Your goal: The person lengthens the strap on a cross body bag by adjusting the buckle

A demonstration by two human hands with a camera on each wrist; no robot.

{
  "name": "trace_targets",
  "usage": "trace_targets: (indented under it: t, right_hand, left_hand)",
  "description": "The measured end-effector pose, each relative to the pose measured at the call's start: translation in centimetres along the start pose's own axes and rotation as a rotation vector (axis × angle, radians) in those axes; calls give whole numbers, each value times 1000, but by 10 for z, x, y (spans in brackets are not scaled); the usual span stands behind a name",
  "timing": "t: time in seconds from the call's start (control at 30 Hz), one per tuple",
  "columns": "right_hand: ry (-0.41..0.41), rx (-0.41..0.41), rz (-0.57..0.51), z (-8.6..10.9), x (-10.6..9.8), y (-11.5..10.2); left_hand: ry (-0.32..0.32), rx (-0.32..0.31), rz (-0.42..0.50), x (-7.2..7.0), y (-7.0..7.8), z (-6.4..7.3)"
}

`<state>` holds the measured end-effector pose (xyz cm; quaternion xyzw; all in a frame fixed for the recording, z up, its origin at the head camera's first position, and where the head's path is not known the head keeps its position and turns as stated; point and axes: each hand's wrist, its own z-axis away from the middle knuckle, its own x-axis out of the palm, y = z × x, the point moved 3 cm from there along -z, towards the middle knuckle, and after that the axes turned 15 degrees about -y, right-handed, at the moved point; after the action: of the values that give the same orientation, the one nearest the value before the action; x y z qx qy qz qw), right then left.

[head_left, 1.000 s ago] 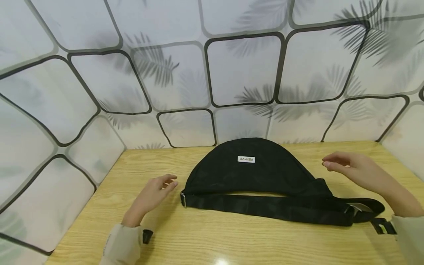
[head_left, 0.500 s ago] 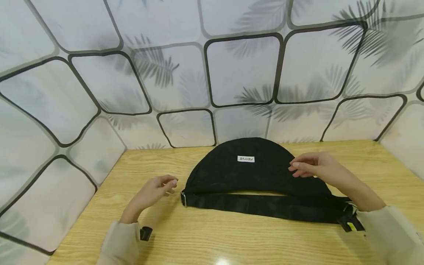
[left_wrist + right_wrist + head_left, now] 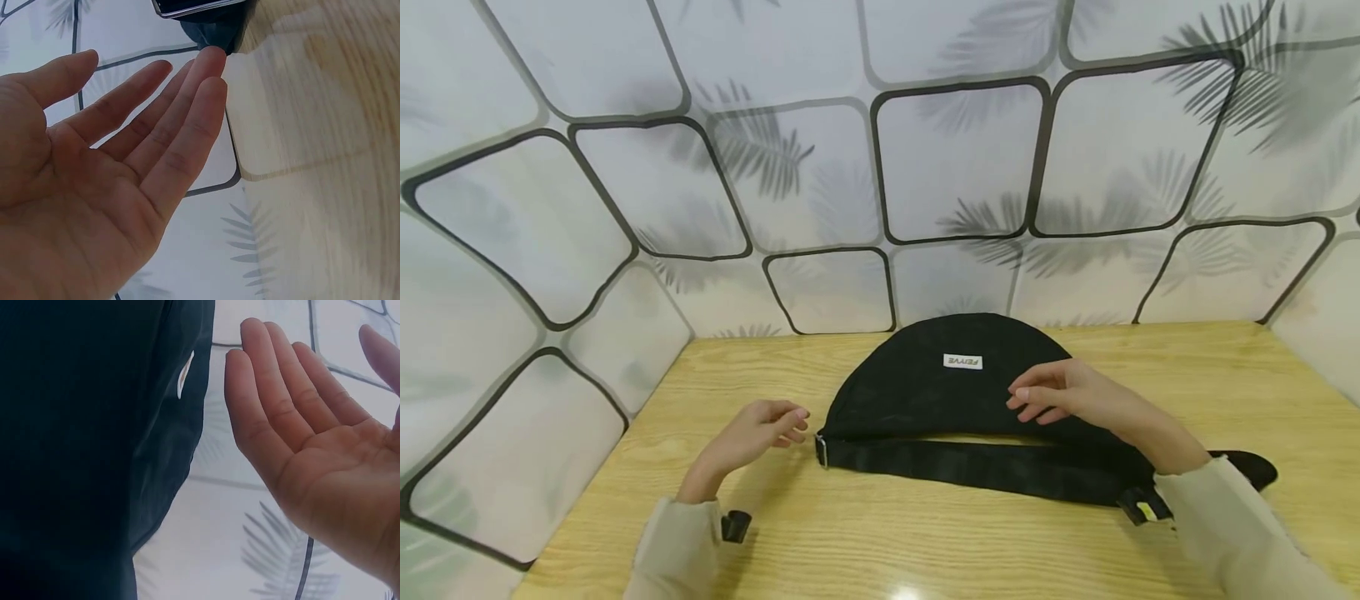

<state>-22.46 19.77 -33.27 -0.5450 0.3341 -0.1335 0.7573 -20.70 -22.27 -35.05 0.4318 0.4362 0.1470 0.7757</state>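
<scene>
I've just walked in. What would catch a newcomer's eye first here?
Probably the half-round black bag with its white label, lying on the pale wooden table near the far edge. Next come two bare hands: the right hand over the bag's right part, the left hand just left of its strap buckle. Behind, the wall shows bold rounded outlines and grey leaves.
</scene>
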Motion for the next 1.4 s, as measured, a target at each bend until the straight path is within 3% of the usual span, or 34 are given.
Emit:
trace_targets:
  t: [0.3,0.77,0.93,1.4]
  right_hand:
    - [-51,-41,-31,-13,12,-6]
    - [-112,-37,-100,-36,29,-8]
    - [-120,-1,-97,-45,35,-8]
    - [-167,-20,-84,-68,54,-11]
  left_hand:
    - [-50,13,49,1,-1,1]
    - [-112,56,88,6,-2,0]
    - [-131,50,116,8,-3,0]
    - [-176,46,160,10,-9,-2]
